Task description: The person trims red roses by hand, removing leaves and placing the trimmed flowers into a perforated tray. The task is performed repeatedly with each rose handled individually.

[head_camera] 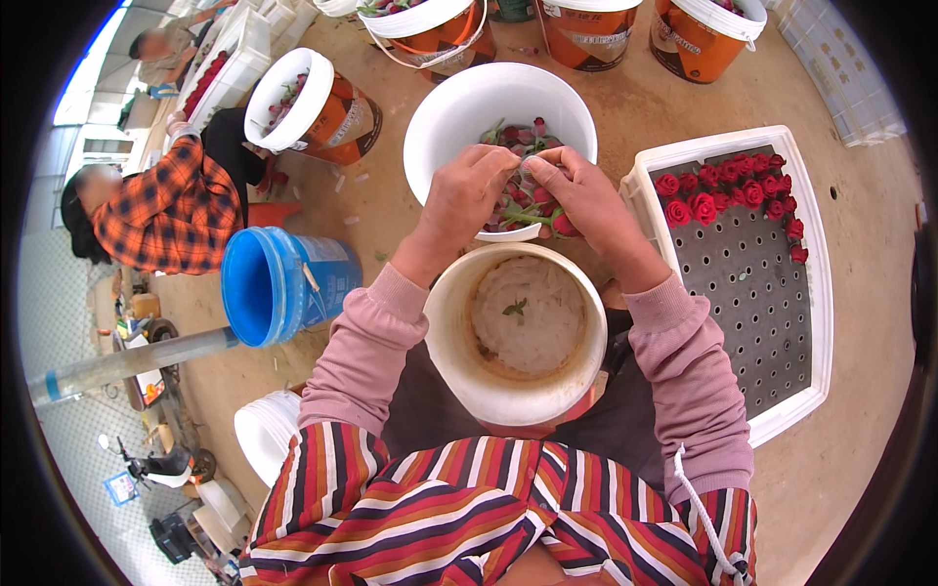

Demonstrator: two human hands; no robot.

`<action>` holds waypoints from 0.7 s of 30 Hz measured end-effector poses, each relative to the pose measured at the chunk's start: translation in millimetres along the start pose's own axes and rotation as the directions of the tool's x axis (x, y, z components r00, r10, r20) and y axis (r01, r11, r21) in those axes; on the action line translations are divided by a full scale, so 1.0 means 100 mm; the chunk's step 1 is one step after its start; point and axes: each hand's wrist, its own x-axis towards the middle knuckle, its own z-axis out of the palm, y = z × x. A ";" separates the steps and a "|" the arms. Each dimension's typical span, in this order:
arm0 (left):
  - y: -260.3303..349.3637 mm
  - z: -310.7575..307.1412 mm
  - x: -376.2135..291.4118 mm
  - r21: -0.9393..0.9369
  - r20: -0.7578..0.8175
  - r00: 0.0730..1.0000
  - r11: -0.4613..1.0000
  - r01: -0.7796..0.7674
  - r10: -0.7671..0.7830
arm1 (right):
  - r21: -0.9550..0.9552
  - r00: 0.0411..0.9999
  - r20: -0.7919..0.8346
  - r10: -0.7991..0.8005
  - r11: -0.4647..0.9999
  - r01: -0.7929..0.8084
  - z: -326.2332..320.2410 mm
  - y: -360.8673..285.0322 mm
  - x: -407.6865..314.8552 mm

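Observation:
My left hand (465, 192) and my right hand (586, 192) meet over the near side of a white bucket (443, 132) holding red rosebuds (519, 135) with green stems. Between the fingertips of both hands is a small translucent wrap (525, 170); what it encloses is hidden. Under my right palm a red rosebud (563, 224) and a green stem (529, 218) show at the rim; I cannot tell whether that hand grips them. Below my wrists, a cream bucket (448, 344) contains pale translucent pieces (527, 333) and a green leaf (515, 308).
Right of me, a white crate (821, 315) has a perforated dark insert (733, 315) with red roses (751, 192) upright along its far and right sides. Left stand a blue bucket (293, 286) and an orange bucket (333, 121) of rosebuds. A seated person (165, 209) works beyond.

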 end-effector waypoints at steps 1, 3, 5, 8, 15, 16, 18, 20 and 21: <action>-0.03 0.00 0.01 0.015 -0.013 1.000 1.000 -0.014 0.014 | 0.029 1.000 0.004 -0.004 1.000 0.004 0.01 0.00 0.01; -0.06 0.00 0.04 0.026 -0.023 0.999 0.998 -0.048 0.049 | 0.076 1.000 0.028 -0.007 0.997 0.005 0.02 0.00 0.04; -0.04 0.04 0.04 0.145 -0.121 0.992 0.989 -0.025 0.043 | 0.101 0.999 0.030 -0.010 0.995 0.007 0.03 0.01 0.04; 0.01 0.08 0.02 0.059 -0.153 0.975 0.983 0.172 -0.161 | 0.047 0.998 -0.008 -0.060 0.997 0.060 0.06 0.05 0.05; 0.03 0.03 0.03 -0.004 -0.123 0.959 0.966 0.257 -0.255 | -0.087 0.989 -0.054 -0.140 0.987 0.135 0.15 0.12 0.07; 0.02 0.04 0.04 0.026 -0.146 0.960 0.969 0.246 -0.240 | -0.058 0.993 -0.048 -0.109 0.993 0.106 0.15 0.12 0.06; -0.01 0.06 0.05 0.072 -0.189 0.964 0.977 0.203 -0.187 | -0.148 0.973 -0.077 -0.218 0.968 0.205 0.15 0.10 0.03; -0.03 0.08 0.05 0.123 -0.211 0.970 0.981 0.148 -0.120 | -0.210 0.935 -0.105 -0.338 0.927 0.311 0.13 0.08 -0.01; -0.04 0.09 0.06 0.139 -0.216 0.973 0.983 0.116 -0.084 | -0.224 0.936 -0.113 -0.334 0.926 0.303 0.13 0.06 -0.02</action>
